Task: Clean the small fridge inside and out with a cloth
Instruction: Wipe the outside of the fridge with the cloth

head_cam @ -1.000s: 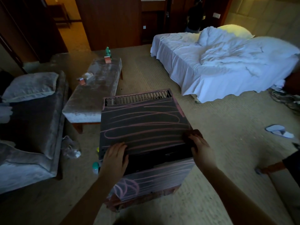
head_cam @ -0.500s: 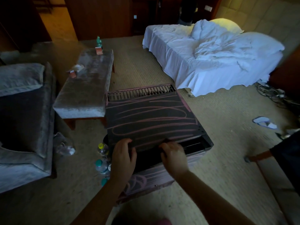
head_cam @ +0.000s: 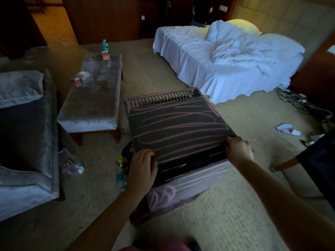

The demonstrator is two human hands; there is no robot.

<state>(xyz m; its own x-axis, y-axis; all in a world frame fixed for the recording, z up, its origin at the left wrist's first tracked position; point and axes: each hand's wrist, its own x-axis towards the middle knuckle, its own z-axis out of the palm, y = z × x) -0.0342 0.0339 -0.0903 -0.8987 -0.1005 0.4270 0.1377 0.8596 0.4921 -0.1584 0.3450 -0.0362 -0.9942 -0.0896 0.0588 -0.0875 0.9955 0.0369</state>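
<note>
small fridge (head_cam: 177, 127) on the floor (head_cam: 235, 205), between low surface (head_cam: 92, 98) and bed (head_cam: 226, 57) | rigid, boxy, likely heavy; hold the top's front corners | left grip (head_cam: 143, 163) curled over near-left edge, right grip (head_cam: 238, 149) over near-right corner, fingers seemingly hooked under the lip (dim view) | right grip moved outward from mid-edge

Just the one camera here, worn on the head and aimed forward and steeply down, with a wide-angle lens that bends the edges a fair bit. The small fridge (head_cam: 174, 127) sits close and near dead centre, seen from above. Both forearms come in from the bottom edge, left hand (head_cam: 143, 165) and right hand (head_cam: 238, 151) gripping its near top edge. Farther off, the bed (head_cam: 226, 57) fills the top right and the sofa (head_cam: 27, 133) runs off the left side.
</note>
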